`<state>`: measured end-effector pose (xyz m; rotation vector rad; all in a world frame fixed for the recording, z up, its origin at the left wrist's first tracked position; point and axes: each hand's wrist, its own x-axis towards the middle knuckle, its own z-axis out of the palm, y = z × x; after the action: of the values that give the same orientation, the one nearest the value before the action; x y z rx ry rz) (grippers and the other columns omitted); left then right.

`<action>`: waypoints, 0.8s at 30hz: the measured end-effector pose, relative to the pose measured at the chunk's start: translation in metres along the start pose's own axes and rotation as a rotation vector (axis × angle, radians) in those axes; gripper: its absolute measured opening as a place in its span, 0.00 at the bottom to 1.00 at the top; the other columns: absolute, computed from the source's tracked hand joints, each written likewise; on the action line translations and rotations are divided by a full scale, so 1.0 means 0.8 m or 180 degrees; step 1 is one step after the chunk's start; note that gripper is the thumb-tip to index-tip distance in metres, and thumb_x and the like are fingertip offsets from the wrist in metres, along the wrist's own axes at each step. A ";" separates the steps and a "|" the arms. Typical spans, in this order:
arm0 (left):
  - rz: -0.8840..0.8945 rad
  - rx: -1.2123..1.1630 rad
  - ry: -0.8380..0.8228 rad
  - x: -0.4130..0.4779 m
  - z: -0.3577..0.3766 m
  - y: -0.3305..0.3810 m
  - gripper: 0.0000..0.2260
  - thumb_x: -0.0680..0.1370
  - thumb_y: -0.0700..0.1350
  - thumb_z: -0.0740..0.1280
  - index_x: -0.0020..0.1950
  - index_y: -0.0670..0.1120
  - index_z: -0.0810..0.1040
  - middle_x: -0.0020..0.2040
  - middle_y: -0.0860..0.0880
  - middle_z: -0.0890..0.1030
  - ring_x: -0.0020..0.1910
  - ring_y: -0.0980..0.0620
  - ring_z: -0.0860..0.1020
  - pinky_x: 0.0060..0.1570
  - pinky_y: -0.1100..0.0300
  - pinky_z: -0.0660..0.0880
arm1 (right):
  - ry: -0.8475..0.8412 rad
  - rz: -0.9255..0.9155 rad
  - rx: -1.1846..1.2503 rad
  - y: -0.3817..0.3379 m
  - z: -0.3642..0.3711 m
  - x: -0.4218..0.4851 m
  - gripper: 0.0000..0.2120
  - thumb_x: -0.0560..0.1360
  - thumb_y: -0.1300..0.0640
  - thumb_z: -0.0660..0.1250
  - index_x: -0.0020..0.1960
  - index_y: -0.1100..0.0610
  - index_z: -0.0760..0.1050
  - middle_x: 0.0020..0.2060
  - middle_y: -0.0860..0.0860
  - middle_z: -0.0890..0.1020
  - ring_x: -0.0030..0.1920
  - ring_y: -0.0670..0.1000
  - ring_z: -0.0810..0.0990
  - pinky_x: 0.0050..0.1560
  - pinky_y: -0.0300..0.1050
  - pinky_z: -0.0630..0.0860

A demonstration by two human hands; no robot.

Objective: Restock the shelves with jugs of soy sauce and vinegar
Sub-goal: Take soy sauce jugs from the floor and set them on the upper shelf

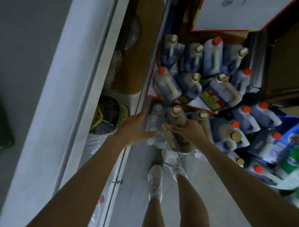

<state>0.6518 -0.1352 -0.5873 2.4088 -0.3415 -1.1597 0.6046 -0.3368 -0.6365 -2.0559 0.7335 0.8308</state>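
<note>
The dark, gold-capped plastic jug with a yellow label sits at the centre of the view. Its long axis runs from the cap at 12 o'clock down to the base at 6 o'clock, with the cap tipped towards the camera. The right hand comes in from 5 o'clock, its fingers wrapped round the jug's body, so this hand carries it. Whether the jug rests on the shrink-wrapped pack of white-capped bottles beneath it or is lifted clear cannot be told.

The left hand lies at the jug's 9 o'clock, just beside the label. It is released and spread, palm down, grasping nothing, with the forearm reaching in from 7 o'clock. It is near enough to steady the jug's left flank, which is probably what the next lift calls for.

At 1 o'clock, more red- and gold-capped jugs crowd a red-edged cardboard tray.
</note>
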 end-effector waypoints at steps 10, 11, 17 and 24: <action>0.0542 -0.0764 0.0372 -0.061 -0.035 0.055 0.51 0.60 0.59 0.80 0.76 0.47 0.58 0.69 0.50 0.72 0.66 0.51 0.72 0.64 0.51 0.71 | -0.0072 -0.1851 -0.0929 -0.106 -0.115 -0.143 0.20 0.73 0.49 0.71 0.28 0.51 0.68 0.22 0.43 0.69 0.26 0.39 0.73 0.27 0.32 0.64; 0.0522 -0.0970 0.0407 -0.071 -0.043 0.062 0.48 0.61 0.54 0.81 0.75 0.45 0.62 0.66 0.51 0.74 0.63 0.54 0.74 0.63 0.56 0.72 | -0.0024 -0.2038 -0.1010 -0.121 -0.129 -0.164 0.20 0.74 0.50 0.70 0.27 0.51 0.68 0.22 0.44 0.69 0.26 0.39 0.73 0.27 0.33 0.64; 0.0754 -0.1809 0.0941 -0.156 -0.095 0.107 0.31 0.62 0.45 0.79 0.61 0.46 0.70 0.50 0.59 0.76 0.46 0.69 0.77 0.47 0.75 0.73 | 0.0458 -0.2657 -0.1203 -0.194 -0.198 -0.280 0.24 0.67 0.39 0.72 0.34 0.61 0.77 0.28 0.58 0.78 0.31 0.54 0.76 0.32 0.51 0.69; 0.1429 -0.2232 0.1888 -0.254 -0.141 0.176 0.39 0.61 0.47 0.82 0.67 0.38 0.69 0.59 0.46 0.78 0.57 0.54 0.79 0.58 0.57 0.77 | 0.1345 -0.3117 -0.1559 -0.252 -0.252 -0.403 0.29 0.59 0.28 0.67 0.38 0.54 0.78 0.28 0.50 0.77 0.32 0.49 0.75 0.33 0.47 0.69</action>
<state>0.6108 -0.1445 -0.3194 1.7967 -0.2108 -0.2596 0.6119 -0.3293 -0.2061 -2.6468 -0.3598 -0.0094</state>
